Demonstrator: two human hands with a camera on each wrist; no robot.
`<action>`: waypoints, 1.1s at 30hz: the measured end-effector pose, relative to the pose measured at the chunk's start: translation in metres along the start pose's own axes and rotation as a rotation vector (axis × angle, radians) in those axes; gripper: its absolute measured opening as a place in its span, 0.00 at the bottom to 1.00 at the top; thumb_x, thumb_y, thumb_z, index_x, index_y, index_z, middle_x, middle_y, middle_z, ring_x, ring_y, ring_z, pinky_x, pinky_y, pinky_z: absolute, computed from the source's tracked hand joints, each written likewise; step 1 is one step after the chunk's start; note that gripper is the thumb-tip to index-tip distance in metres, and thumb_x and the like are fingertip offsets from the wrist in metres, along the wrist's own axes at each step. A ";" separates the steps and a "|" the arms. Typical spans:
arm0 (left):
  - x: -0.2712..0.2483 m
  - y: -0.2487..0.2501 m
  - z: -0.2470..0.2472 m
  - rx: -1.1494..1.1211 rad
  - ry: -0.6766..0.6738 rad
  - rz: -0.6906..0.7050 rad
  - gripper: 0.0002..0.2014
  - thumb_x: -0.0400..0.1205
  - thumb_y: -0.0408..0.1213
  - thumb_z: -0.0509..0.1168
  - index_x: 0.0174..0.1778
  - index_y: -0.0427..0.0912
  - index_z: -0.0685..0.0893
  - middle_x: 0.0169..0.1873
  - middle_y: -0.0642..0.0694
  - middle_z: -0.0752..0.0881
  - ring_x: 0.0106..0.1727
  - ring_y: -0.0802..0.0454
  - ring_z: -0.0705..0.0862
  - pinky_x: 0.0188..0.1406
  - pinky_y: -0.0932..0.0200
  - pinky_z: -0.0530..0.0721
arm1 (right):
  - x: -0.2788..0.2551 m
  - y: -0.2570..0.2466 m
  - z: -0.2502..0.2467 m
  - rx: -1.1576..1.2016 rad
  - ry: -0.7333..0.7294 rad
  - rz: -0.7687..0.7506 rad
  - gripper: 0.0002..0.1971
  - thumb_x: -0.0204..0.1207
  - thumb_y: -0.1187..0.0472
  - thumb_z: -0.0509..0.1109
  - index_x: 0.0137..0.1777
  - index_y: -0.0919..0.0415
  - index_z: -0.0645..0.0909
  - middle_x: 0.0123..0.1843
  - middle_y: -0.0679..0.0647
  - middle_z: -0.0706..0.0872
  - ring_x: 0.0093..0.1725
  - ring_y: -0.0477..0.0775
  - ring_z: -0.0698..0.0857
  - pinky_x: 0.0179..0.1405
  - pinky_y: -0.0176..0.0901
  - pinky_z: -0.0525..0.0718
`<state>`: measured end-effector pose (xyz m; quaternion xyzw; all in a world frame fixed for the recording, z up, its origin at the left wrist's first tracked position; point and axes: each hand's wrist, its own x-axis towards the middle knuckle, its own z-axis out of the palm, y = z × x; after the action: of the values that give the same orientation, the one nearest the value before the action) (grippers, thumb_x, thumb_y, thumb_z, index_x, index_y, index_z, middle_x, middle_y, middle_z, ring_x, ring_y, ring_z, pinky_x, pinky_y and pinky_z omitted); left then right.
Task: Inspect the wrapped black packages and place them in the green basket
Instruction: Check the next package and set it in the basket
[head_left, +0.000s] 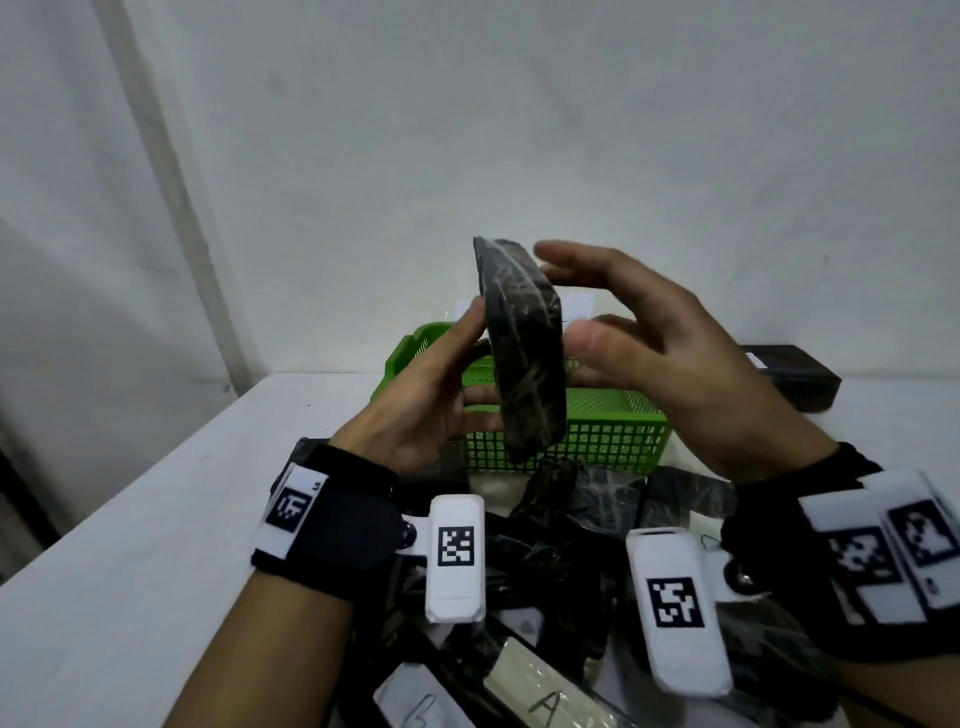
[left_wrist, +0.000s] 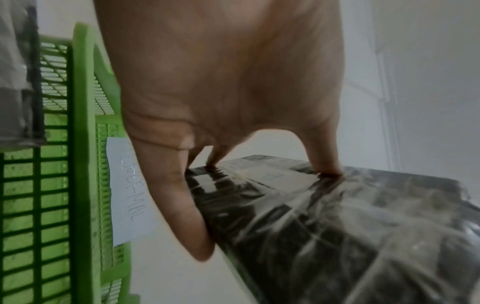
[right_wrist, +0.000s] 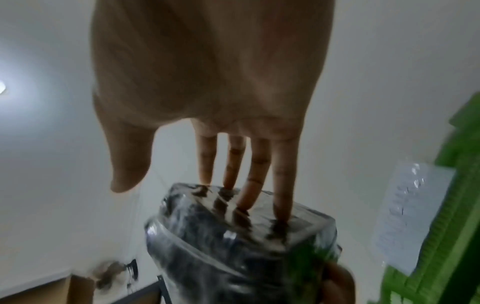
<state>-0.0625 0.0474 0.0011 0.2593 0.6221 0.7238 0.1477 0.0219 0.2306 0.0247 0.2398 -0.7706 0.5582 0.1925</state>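
On the left, the left hand (head_left: 415, 400) grips a flat black package wrapped in glossy clear film (head_left: 524, 348), thumb on its near left face and fingers curled behind. It holds the package on edge, raised above the table, probably so both broad faces can be checked. The package hangs in front of the green perforated plastic basket (head_left: 597, 436), which sits at the far middle of the white table (head_left: 156, 545) within easy reach for the drop. A white paper label (left_wrist: 130, 189) is fixed to the basket's wall.

To the right, the right hand (head_left: 670, 353) is spread, straight fingertips (right_wrist: 281, 205) touching the package's top edge, apparently steadying or turning it without clasping it. Nearer, more black wrapped packages (head_left: 571, 535) lie heaped, awaiting inspection. At the far right lies a black rectangular box (head_left: 795, 374).
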 end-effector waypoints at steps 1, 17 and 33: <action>0.002 -0.001 -0.003 -0.007 -0.006 0.039 0.22 0.82 0.59 0.65 0.68 0.52 0.85 0.65 0.49 0.88 0.58 0.46 0.90 0.53 0.48 0.90 | 0.001 -0.001 -0.002 0.093 0.004 0.055 0.26 0.77 0.44 0.72 0.76 0.41 0.78 0.71 0.44 0.84 0.58 0.50 0.90 0.55 0.54 0.91; -0.004 0.002 -0.001 0.044 -0.208 0.171 0.36 0.77 0.45 0.64 0.84 0.47 0.67 0.74 0.46 0.81 0.69 0.50 0.83 0.54 0.57 0.85 | 0.001 0.023 0.000 -0.003 0.005 0.176 0.65 0.53 0.52 0.84 0.87 0.29 0.46 0.73 0.46 0.81 0.62 0.49 0.90 0.58 0.47 0.88; 0.006 -0.004 -0.005 0.392 0.198 0.313 0.40 0.60 0.61 0.79 0.71 0.66 0.77 0.69 0.65 0.82 0.68 0.61 0.83 0.61 0.54 0.85 | 0.004 0.021 -0.010 0.339 0.132 0.214 0.33 0.66 0.32 0.76 0.70 0.44 0.79 0.67 0.47 0.89 0.69 0.55 0.87 0.56 0.60 0.90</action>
<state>-0.0703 0.0475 -0.0020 0.3039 0.7142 0.6254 -0.0806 0.0068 0.2447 0.0138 0.1483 -0.6726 0.7115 0.1392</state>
